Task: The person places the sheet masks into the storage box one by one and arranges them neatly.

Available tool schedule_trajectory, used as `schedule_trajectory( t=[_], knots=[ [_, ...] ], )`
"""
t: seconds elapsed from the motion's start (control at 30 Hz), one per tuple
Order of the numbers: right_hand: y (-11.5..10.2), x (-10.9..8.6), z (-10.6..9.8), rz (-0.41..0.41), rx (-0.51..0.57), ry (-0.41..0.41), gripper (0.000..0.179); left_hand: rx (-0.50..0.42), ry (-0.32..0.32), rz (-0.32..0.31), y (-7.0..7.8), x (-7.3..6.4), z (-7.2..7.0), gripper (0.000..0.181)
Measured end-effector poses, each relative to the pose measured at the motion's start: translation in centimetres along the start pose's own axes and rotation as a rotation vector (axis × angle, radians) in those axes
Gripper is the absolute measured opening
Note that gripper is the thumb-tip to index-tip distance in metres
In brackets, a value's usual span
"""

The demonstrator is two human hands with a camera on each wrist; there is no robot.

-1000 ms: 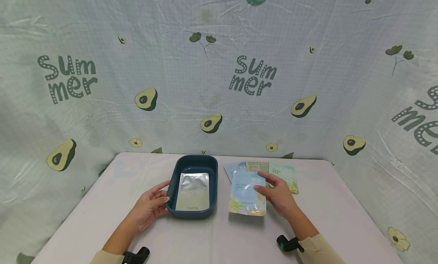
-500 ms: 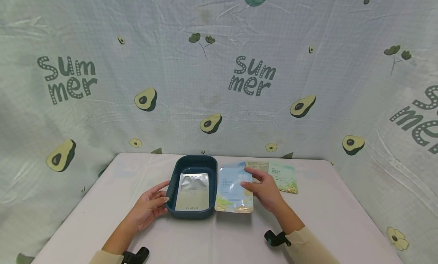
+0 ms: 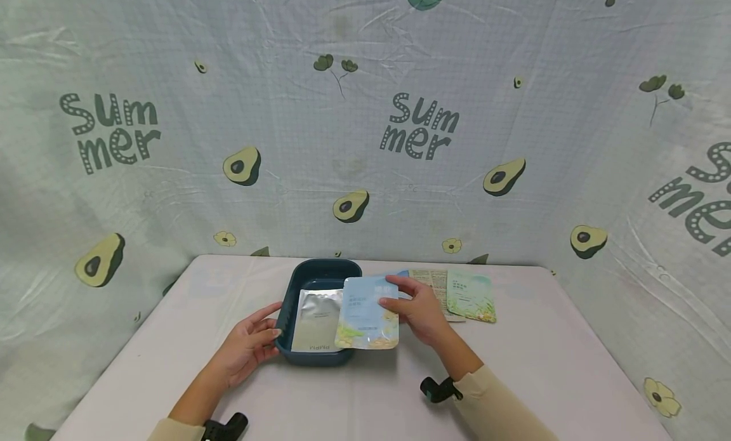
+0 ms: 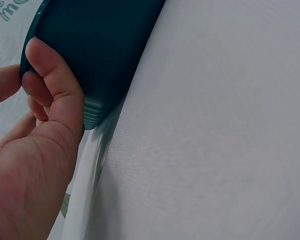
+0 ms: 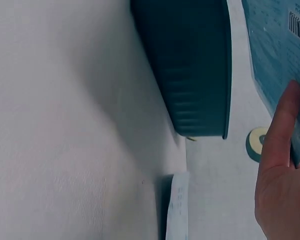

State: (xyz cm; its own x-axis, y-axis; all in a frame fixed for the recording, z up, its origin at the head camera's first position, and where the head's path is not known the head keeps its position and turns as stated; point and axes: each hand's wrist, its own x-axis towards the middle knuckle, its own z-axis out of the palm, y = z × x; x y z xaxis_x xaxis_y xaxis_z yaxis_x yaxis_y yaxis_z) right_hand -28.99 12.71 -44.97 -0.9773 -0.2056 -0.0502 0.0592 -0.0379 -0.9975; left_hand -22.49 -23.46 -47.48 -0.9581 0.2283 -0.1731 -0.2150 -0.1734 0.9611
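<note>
A dark blue rectangular bin (image 3: 288,314) stands on the table, and a silver-topped sachet (image 3: 314,323) lies flat inside it. At the bin's left wall my left hand (image 3: 248,346) pinches the rim; in the left wrist view the thumb and fingers (image 4: 55,75) of this hand show at the rim. My right hand (image 3: 419,308) pinches a light blue sheet-mask sachet (image 3: 368,320) by its right edge, above the table. This sachet overlaps the bin's right wall in the head view. Its barcoded back shows in the right wrist view.
Behind the right hand lie a green sachet (image 3: 471,295) and a newsprint-patterned sachet (image 3: 431,282), with a blue one partly hidden beside them. A white cloth covers the table (image 3: 514,377). A printed curtain (image 3: 365,143) hangs behind it.
My right hand has carried the light blue sachet leftward, from in front of the other sachets to over the bin's right side. The left hand and the bin have stayed in place.
</note>
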Motion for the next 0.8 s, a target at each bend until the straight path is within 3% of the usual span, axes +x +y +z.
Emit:
schedule_trajectory(
  t=[0.5, 0.8],
  knots=[
    [0.1, 1.7, 3.1, 0.008, -0.034, -0.071, 0.049, 0.018, -0.011, 0.011, 0.0, 0.1, 0.1, 0.071],
    [-0.2, 2.5, 4.7, 0.012, -0.086, -0.134, 0.054, 0.024, 0.006, 0.007, 0.0, 0.0, 0.1, 0.071]
  ],
)
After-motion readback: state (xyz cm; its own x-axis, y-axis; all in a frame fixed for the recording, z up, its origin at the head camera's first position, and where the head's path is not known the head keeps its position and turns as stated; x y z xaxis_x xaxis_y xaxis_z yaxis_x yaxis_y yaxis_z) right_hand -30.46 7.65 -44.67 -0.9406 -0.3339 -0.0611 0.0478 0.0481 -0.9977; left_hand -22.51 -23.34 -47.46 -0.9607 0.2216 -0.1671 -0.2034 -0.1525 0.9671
